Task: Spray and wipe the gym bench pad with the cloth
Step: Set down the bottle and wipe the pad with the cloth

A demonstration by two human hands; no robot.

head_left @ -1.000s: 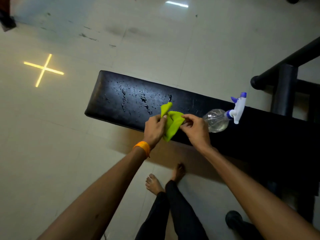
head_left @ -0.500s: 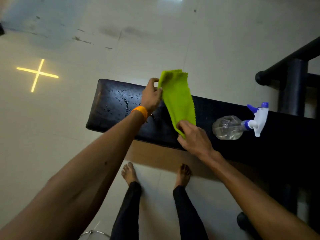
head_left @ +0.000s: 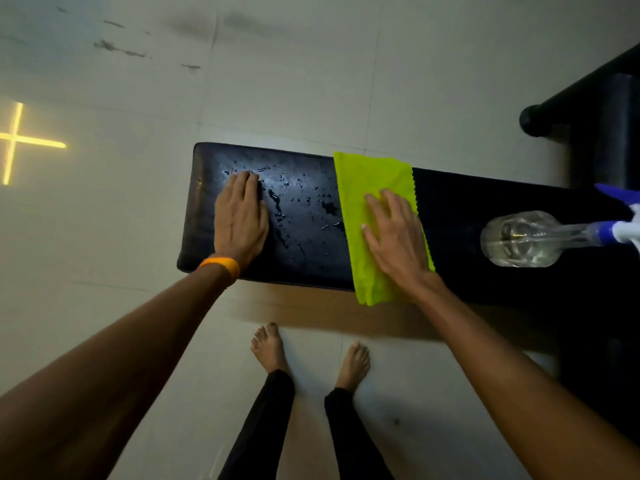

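Note:
The black gym bench pad (head_left: 304,237) runs left to right across the middle, wet with droplets on its left half. A lime-green cloth (head_left: 367,178) lies spread flat across the pad, its near edge hanging over the front. My right hand (head_left: 394,237) presses flat on the cloth with fingers spread. My left hand (head_left: 240,216), with an orange wristband, rests flat and empty on the wet left end of the pad. A clear spray bottle (head_left: 519,239) with a blue-and-white trigger head lies on its side on the pad to the right.
Black metal frame tubes (head_left: 588,109) of gym equipment stand at the upper right. My bare feet (head_left: 270,348) stand on the pale tiled floor just in front of the bench. A yellow cross of light (head_left: 14,142) marks the floor at far left.
The cloth, held up stretched between both hands, now lies spread on the pad. My left hand let go of it and moved left onto the wet pad; my right hand pressed down on it.

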